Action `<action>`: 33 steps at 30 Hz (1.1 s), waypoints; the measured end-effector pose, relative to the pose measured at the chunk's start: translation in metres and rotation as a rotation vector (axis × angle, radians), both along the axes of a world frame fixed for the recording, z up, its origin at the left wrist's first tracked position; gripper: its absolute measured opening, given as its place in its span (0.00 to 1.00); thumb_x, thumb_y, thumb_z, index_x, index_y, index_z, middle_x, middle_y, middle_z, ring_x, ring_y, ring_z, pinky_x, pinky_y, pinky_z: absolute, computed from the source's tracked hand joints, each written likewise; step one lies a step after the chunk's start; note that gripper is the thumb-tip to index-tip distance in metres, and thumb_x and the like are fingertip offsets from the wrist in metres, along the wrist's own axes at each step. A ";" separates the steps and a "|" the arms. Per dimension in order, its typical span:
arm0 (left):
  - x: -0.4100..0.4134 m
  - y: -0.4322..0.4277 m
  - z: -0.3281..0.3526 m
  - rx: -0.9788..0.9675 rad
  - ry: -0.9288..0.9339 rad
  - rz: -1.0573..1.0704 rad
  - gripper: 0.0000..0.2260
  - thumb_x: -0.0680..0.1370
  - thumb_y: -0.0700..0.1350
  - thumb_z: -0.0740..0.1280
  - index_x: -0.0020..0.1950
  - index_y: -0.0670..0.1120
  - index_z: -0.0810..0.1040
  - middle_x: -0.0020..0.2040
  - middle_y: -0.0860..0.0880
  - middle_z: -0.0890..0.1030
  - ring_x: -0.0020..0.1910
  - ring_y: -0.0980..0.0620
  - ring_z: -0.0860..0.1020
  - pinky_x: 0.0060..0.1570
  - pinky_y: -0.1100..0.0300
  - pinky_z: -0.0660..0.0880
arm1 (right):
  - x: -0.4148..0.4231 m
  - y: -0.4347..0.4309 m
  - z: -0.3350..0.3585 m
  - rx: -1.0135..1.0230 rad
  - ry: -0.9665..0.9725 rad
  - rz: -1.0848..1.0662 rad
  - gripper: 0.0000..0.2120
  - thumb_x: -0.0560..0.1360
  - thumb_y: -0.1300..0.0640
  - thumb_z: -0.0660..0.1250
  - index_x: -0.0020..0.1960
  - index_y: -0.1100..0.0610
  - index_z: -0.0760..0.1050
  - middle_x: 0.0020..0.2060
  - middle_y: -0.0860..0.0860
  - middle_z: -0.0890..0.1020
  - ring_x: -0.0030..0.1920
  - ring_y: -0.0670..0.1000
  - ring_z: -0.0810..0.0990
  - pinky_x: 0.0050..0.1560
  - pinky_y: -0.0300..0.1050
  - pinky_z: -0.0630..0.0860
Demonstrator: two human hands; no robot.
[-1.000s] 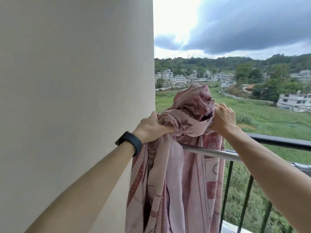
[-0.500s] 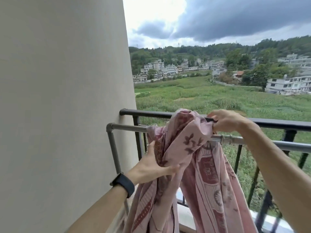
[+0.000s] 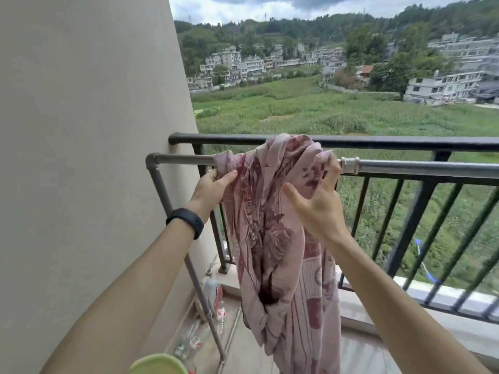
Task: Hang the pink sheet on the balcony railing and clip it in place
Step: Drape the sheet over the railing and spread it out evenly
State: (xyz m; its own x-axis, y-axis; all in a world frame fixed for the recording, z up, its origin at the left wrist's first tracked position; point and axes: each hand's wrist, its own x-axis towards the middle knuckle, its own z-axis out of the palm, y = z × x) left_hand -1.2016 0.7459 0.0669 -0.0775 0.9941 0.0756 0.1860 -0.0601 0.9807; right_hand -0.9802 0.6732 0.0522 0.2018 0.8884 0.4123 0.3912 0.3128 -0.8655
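Only partly done with the sheet (image 3: 272,238): slung in a bunch over the left end of the grey rail (image 3: 405,167), pinched at its left edge by the left hand (image 3: 209,188), brushed by the right hand (image 3: 317,205), fingers loose and spread; needs spreading and clipping.
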 end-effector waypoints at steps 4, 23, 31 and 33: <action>-0.029 0.016 0.032 0.175 -0.192 0.123 0.08 0.72 0.49 0.74 0.48 0.48 0.79 0.48 0.48 0.84 0.48 0.50 0.83 0.57 0.47 0.79 | 0.018 0.020 0.046 0.064 -0.162 -0.183 0.25 0.76 0.65 0.64 0.71 0.53 0.64 0.40 0.47 0.79 0.37 0.50 0.80 0.40 0.48 0.81; -0.086 0.052 0.004 0.155 -0.188 0.069 0.12 0.71 0.60 0.72 0.46 0.53 0.83 0.55 0.45 0.84 0.57 0.42 0.81 0.61 0.45 0.76 | 0.072 0.010 0.046 0.047 0.015 -0.437 0.13 0.79 0.54 0.66 0.62 0.54 0.67 0.47 0.45 0.79 0.38 0.39 0.76 0.32 0.29 0.71; -0.083 0.032 -0.047 0.236 0.015 0.258 0.08 0.81 0.50 0.65 0.42 0.52 0.72 0.45 0.51 0.77 0.44 0.53 0.76 0.50 0.55 0.73 | 0.097 0.001 -0.016 0.146 -0.314 -0.558 0.14 0.81 0.55 0.60 0.65 0.57 0.64 0.43 0.55 0.79 0.38 0.58 0.78 0.36 0.49 0.72; -0.080 0.031 -0.042 0.295 0.077 0.347 0.10 0.81 0.48 0.64 0.41 0.51 0.68 0.40 0.53 0.73 0.39 0.55 0.71 0.46 0.58 0.69 | 0.104 0.000 -0.020 0.226 -0.300 -0.528 0.14 0.81 0.59 0.61 0.65 0.60 0.65 0.45 0.53 0.78 0.39 0.58 0.78 0.36 0.46 0.69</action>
State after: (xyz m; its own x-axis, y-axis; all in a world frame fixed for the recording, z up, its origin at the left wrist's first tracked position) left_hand -1.2817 0.7773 0.0254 -0.3849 0.8458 0.3695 0.3157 -0.2556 0.9138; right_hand -0.8766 0.6736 0.0322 0.4344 0.5859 0.6842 0.7570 0.1741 -0.6298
